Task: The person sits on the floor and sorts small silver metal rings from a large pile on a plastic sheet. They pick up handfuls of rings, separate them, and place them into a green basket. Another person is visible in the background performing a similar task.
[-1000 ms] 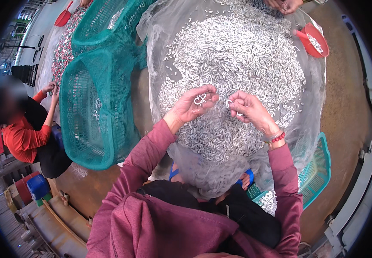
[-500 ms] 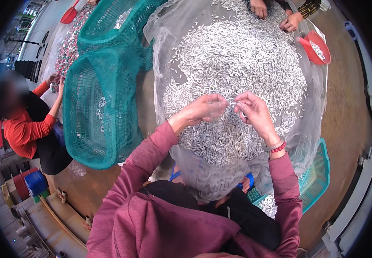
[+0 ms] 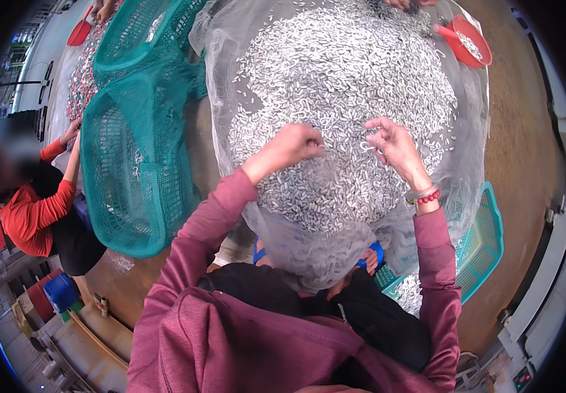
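A wide heap of small white and grey oblong pieces (image 3: 335,72) lies on a sheet of pale mesh netting (image 3: 220,85). My left hand (image 3: 287,148) hovers over the near part of the heap with its fingers closed together. Whatever sits between those fingertips is too small and hidden to make out. To its right, my right hand (image 3: 393,149) pinches a small white hook-shaped piece (image 3: 366,147) between thumb and fingers. The two hands are apart. A red bracelet (image 3: 428,197) circles my right wrist.
On the left stand green plastic baskets (image 3: 109,223) draped with netting. A red scoop (image 3: 476,46) holding pieces rests at the far right. Another green basket (image 3: 492,252) with white pieces stands by my right knee. Co-worker's hands (image 3: 404,3) show at the far edge; a person in red (image 3: 40,216) sits left.
My hands, close together earlier, have moved apart, the left one going leftward. A white hook-shaped piece now shows in my right hand. The view has shifted, and surroundings sit higher and farther left.
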`<act>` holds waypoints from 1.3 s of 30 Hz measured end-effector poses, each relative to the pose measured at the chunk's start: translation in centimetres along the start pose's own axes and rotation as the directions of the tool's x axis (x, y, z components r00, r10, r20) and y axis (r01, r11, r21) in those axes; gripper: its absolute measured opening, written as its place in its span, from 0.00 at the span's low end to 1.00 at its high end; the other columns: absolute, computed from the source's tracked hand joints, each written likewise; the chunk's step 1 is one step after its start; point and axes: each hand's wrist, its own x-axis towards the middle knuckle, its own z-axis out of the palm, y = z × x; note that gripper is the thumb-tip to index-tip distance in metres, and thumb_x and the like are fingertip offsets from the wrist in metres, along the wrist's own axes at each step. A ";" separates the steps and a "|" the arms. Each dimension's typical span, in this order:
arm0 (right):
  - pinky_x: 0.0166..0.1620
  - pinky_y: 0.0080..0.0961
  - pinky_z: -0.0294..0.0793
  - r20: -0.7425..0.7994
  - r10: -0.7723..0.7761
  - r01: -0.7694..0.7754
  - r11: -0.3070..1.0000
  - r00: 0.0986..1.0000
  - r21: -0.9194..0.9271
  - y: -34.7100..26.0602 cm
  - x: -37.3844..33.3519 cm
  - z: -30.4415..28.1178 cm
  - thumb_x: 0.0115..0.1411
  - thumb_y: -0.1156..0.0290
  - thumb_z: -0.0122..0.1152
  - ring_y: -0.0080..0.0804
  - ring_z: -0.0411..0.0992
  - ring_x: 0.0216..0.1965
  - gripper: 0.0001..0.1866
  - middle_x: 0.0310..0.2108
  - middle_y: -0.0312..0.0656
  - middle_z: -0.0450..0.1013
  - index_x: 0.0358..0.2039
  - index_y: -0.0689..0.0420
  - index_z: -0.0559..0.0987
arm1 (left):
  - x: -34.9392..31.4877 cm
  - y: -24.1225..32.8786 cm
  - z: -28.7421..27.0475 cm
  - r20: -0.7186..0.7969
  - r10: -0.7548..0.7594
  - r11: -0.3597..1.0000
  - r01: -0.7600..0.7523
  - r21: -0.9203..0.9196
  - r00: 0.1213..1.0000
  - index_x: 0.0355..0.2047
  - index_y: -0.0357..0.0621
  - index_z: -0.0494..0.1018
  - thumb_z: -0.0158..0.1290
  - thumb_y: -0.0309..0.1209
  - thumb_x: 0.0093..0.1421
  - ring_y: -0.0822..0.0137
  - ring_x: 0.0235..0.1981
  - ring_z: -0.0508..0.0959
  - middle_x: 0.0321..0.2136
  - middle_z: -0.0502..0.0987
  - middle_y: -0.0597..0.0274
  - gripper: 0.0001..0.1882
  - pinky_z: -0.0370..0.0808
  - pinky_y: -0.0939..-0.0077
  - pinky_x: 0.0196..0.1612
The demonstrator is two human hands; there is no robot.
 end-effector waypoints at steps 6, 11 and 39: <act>0.21 0.15 0.62 0.180 0.238 -0.270 0.945 0.954 0.185 -0.2 -0.4 -0.3 0.58 0.77 0.59 0.16 0.65 0.21 0.14 0.24 0.32 0.70 0.45 0.56 0.73 | -1.1 3.2 -3.4 0.092 -0.206 0.749 0.218 -0.625 0.974 0.45 0.45 0.79 0.54 0.30 0.62 0.86 0.16 0.59 0.21 0.70 0.75 0.12 0.55 0.89 0.17; 0.15 0.12 0.53 0.291 0.216 -0.304 0.903 0.932 0.303 -0.1 -0.3 -0.7 0.59 0.77 0.59 0.14 0.61 0.16 0.15 0.24 0.32 0.69 0.47 0.58 0.71 | -1.2 2.4 -3.5 0.081 -0.054 0.268 0.092 -0.959 0.995 0.33 0.43 0.71 0.48 0.36 0.67 0.84 0.18 0.58 0.24 0.65 0.69 0.10 0.55 0.91 0.16; 0.14 0.10 0.55 0.222 -0.164 -0.072 0.628 0.961 0.775 0.0 -2.6 -4.1 0.66 0.53 0.50 0.14 0.55 0.14 0.20 0.20 0.33 0.61 0.29 0.59 0.69 | 4.4 -1.0 -2.2 0.054 -0.202 0.674 0.179 -0.716 0.978 0.32 0.37 0.73 0.53 0.35 0.60 0.78 0.20 0.70 0.20 0.71 0.65 0.11 0.64 0.85 0.17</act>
